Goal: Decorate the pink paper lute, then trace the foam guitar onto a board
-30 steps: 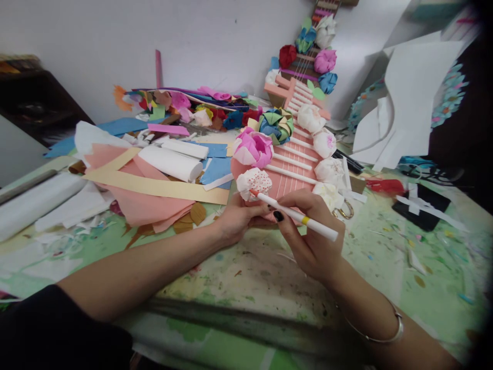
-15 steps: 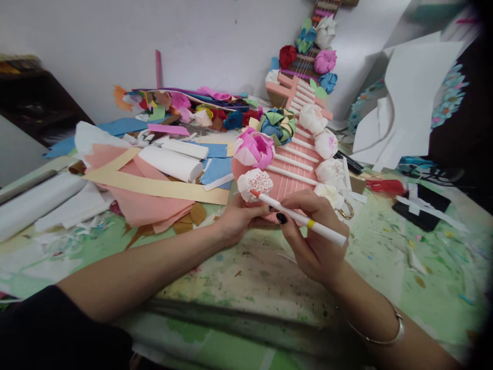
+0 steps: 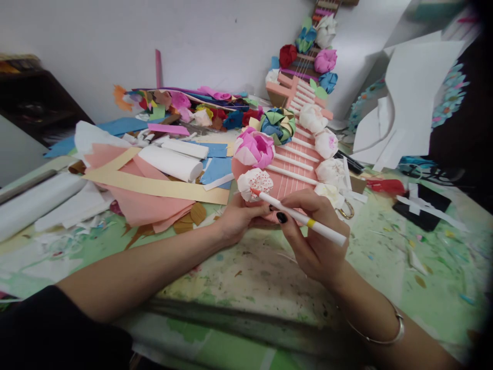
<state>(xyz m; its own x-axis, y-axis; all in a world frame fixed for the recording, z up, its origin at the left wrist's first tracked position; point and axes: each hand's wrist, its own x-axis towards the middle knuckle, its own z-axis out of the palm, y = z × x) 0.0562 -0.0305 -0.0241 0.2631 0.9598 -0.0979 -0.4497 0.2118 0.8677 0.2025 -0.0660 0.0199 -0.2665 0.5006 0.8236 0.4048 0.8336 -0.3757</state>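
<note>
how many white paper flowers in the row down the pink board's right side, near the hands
4: farthest flower beside the blue-green flower, second flower and third flower below it, nearest flower behind the right hand holding the pen, partly hidden.

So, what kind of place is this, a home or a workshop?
Probably a paper-craft workshop or studio: a paint-stained table, heaps of coloured paper scraps, and a guitar-shaped board covered with paper flowers, with a marker held in the right hand.
</note>
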